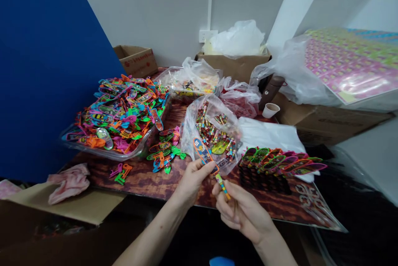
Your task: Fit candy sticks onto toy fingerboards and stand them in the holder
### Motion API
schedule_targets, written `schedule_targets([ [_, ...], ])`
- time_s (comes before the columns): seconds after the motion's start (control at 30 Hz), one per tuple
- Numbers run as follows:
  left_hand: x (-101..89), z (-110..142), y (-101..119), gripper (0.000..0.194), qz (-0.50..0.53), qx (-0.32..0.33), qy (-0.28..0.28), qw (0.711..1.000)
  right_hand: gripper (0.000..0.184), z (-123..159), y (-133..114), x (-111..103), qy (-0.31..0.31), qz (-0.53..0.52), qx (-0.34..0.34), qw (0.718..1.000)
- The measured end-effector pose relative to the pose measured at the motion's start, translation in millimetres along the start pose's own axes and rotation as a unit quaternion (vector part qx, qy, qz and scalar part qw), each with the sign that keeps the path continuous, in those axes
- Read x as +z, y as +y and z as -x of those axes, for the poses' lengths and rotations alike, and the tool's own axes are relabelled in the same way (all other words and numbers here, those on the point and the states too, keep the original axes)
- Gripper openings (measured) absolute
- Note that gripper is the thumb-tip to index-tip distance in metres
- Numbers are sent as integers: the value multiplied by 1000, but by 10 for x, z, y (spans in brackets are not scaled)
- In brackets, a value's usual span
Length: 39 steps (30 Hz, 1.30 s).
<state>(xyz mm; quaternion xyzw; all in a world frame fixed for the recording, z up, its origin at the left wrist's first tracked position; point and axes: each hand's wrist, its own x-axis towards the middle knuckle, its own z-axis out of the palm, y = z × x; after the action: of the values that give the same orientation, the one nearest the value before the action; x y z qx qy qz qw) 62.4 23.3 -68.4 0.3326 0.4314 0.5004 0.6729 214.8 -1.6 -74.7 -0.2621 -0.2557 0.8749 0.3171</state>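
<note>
My left hand (pixel 193 179) is closed on a small blue-and-orange toy skateboard (pixel 203 152), held tilted above the table's near edge. My right hand (pixel 241 210) pinches a thin multicoloured stick (pixel 223 186) whose upper end meets the lower end of the skateboard. Just behind them stands an open clear bag (pixel 214 131) full of similar coloured sticks. A row of assembled toy skateboards (pixel 281 160) leans on a dark rack to the right of my hands.
A clear tray (pixel 116 116) heaped with colourful skateboard parts sits at the left, with loose pieces (pixel 163 154) beside it. Cardboard boxes, plastic bags, a paper cup (pixel 270 110) and printed sheets (pixel 351 62) crowd the back and right. A pink cloth (pixel 70 181) lies front left.
</note>
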Motion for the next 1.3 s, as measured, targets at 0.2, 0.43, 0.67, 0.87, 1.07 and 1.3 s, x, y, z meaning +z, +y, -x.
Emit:
schedule_targets([
  [0.2,91,14,-50,34,-6,-21,-42,999,28,28,71,4,13,-12,-15,1000],
  [0.43,189,-12,31,34,-50,58,50,996,27,43,172,80,278,486,-249,790],
  [0.67,180,-107,7,36,-90,35,-24,995,36,39,279,6,256,313,-209,890],
  [0.87,142,-133,-11,41,-113,-2,-63,992,33,40,282,14,113,-70,-139,981],
  [1.07,156,-141,-8,39,-129,-17,-87,988,32,35,313,-33,45,-183,-80,979],
  [1.3,145,-194,-23,38,-200,16,-96,975,33,81,310,-114,248,333,-217,883],
])
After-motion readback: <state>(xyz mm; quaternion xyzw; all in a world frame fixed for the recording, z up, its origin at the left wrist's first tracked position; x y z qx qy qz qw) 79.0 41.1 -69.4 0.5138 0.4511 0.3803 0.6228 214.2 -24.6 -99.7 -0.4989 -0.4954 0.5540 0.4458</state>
